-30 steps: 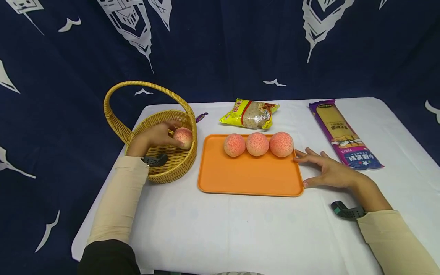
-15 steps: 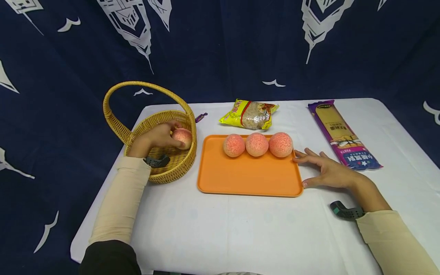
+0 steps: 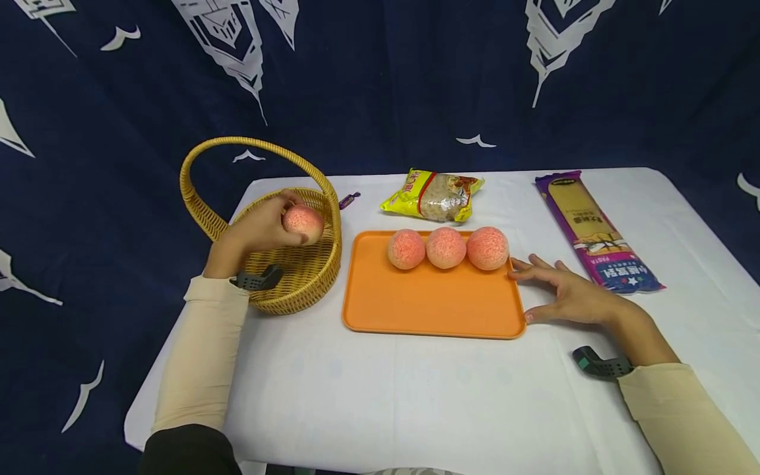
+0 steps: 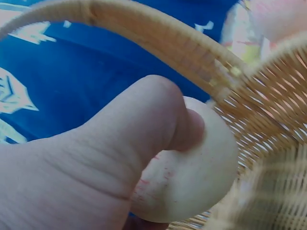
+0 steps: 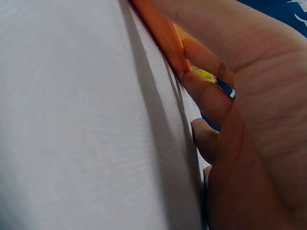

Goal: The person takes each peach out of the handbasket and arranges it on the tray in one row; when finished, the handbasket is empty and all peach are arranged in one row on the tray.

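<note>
My left hand grips a round, pink-speckled peach inside the mouth of the wicker basket. In the left wrist view the thumb presses on the cream-coloured side of that peach; the other fingers are mostly hidden behind it. Three similar peaches sit in a row along the far side of the orange tray. At the tray's right edge rests my right hand, fingers spread and thumb touching the rim. The right wrist view shows fingertips against the tray's side.
A tall handle arches over the basket. Behind the tray lies a yellow snack bag, with a small purple-wrapped candy beside the basket. A purple pasta packet lies at the right on the white table.
My left hand has lifted the peach from the basket's right inner side, moving it up and slightly left. The right hand and tray have stayed in place.
</note>
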`<state>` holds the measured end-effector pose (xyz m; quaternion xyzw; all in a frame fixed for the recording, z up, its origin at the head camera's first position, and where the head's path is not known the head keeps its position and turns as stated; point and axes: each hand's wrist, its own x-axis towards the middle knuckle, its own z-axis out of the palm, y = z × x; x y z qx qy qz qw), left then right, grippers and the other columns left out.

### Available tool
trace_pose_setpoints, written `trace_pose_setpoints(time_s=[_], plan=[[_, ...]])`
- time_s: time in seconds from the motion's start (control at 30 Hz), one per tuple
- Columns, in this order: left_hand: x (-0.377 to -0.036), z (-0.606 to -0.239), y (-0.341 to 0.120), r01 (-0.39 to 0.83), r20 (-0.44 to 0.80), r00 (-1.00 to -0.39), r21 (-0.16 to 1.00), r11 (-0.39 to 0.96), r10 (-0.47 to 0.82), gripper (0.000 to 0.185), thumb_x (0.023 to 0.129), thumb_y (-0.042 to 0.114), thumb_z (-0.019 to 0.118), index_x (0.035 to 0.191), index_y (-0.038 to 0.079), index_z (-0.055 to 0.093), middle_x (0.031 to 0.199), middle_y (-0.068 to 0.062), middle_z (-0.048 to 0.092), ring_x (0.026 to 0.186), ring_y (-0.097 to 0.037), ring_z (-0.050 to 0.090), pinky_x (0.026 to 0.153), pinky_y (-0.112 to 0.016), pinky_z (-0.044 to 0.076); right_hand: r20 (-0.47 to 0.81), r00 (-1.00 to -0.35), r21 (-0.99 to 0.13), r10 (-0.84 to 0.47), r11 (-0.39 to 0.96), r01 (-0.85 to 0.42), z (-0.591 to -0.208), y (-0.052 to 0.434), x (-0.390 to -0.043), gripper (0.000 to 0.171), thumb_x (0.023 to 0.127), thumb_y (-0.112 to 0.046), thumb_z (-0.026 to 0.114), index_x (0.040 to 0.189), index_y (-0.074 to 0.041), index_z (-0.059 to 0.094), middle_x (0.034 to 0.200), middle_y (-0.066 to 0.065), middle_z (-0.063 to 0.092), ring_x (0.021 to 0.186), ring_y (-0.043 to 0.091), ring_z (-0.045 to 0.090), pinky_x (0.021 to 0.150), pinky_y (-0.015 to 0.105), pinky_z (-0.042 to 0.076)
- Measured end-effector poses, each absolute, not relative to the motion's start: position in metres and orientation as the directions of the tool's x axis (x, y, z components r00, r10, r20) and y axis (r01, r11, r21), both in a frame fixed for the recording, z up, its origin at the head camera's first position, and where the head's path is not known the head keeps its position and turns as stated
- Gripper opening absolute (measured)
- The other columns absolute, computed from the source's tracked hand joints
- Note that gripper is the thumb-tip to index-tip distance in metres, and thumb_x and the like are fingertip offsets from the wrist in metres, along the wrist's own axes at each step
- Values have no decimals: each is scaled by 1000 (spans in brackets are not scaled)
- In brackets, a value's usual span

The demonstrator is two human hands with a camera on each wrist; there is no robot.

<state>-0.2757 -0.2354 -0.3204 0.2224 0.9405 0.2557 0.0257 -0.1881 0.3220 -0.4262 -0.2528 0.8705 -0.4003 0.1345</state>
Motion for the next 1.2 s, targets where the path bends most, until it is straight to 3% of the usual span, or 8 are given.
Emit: trace_pose_setpoints(time_s=[0.13, 0.3, 0.47, 0.63, 0.93, 1.2], plan=[[-260, -305, -236, 428, 94, -888, 522, 737, 449, 63, 75, 12, 83, 128, -1, 51, 116, -18, 60, 101, -31, 59, 87, -45, 49, -35, -838, -760, -545, 559, -332, -427, 323, -189, 64, 79, -24, 88, 137, -17, 62, 161, 15, 32, 150, 46, 3, 113, 62, -16], [-240, -291, -233, 444, 104, -867, 605, 661, 487, 61, 73, 4, 82, 127, 2, 51, 115, -12, 58, 99, -26, 56, 81, -36, 50, -45, -840, -744, -541, 579, -333, -426, 324, -191, 66, 79, -27, 88, 138, -18, 61, 161, 14, 31, 150, 45, 3, 113, 61, -16], [-226, -283, -218, 535, 155, -794, 637, 555, 588, 64, 69, 2, 82, 125, 5, 52, 115, -6, 57, 101, -22, 55, 84, -34, 50, -60, -838, -742, -542, 586, -326, -423, 325, -192, 64, 81, -31, 87, 137, -18, 60, 163, 13, 28, 151, 44, 1, 112, 60, -18], [-218, -285, -192, 630, 206, -722, 591, 504, 660, 66, 65, 10, 85, 123, 6, 54, 115, -4, 58, 102, -21, 55, 88, -40, 50, -50, -836, -750, -546, 574, -330, -425, 324, -191, 62, 81, -27, 87, 137, -18, 61, 163, 12, 28, 151, 44, 2, 113, 60, -17], [-222, -312, -144, 642, 109, -701, 526, 558, 704, 68, 68, 17, 81, 128, 7, 53, 117, -5, 60, 100, -21, 57, 89, -38, 51, -44, -836, -758, -547, 564, -329, -427, 323, -190, 63, 80, -26, 87, 137, -18, 61, 162, 12, 30, 151, 44, 2, 113, 61, -16], [-226, -326, -124, 629, 58, -756, 342, 698, 652, 69, 69, 20, 80, 132, 11, 53, 116, -5, 58, 94, -21, 58, 82, -37, 52, -36, -835, -760, -549, 557, -335, -427, 322, -190, 63, 80, -25, 88, 137, -16, 61, 162, 14, 30, 150, 46, 2, 112, 62, -17]])
